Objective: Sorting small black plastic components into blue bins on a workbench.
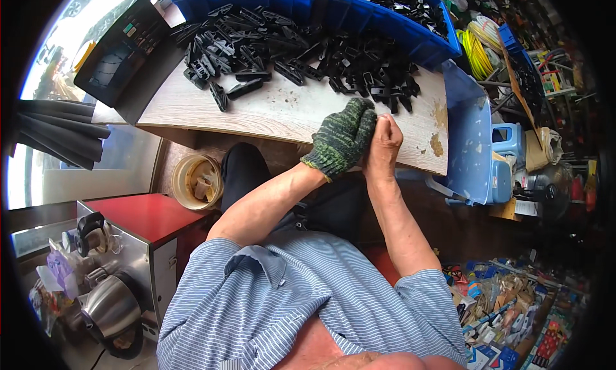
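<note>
My left hand (341, 138), in a dark green and black knitted glove, is closed at the front edge of the white wood-grain table (256, 117). Bare and also closed, my right hand (383, 144) presses against it from the right, its thumb uppermost. Whatever lies between the two hands is hidden by the fingers. Just beyond them, a pile of black plastic clip-like parts (372, 65) covers the tabletop. More black parts (224, 49) are heaped to the left, with a single black part (219, 96) lying nearest the front edge there.
Two blue bins (391, 25) with black parts stand along the table's back. A tablet-like screen (122, 52) leans at the left. Below it are a whitish bucket (196, 181) and a red-topped cabinet (144, 215). A light blue plastic tub (467, 136) adjoins the table's right end.
</note>
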The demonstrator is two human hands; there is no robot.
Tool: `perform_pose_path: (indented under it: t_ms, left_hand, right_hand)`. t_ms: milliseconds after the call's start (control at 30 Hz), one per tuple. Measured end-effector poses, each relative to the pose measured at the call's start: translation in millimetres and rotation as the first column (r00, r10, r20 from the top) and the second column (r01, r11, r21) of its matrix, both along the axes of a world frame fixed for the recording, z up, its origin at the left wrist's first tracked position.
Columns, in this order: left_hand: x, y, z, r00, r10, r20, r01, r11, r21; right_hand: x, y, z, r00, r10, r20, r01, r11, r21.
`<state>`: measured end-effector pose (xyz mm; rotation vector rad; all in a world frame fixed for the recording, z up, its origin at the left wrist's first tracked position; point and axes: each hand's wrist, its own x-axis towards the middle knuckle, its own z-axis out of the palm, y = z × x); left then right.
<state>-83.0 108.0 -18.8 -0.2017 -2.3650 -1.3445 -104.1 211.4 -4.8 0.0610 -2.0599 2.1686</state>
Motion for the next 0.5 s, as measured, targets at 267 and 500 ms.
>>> perform_pose_path:
  t_ms: [267, 500]
  left_hand:
    - [11, -11, 17, 0.997, -0.071, 0.03, 0.063, 0.972, 0.226]
    - [18, -25, 12, 0.983, -0.178, 0.052, 0.111, 0.791, 0.602]
  right_hand:
    - [0, 0, 2, 1.0, 0.02, 0.004, -0.02, 0.999, 0.047]
    - [3, 8, 20, 0.95, 0.052, 0.307, 0.005, 0.983, -0.182]
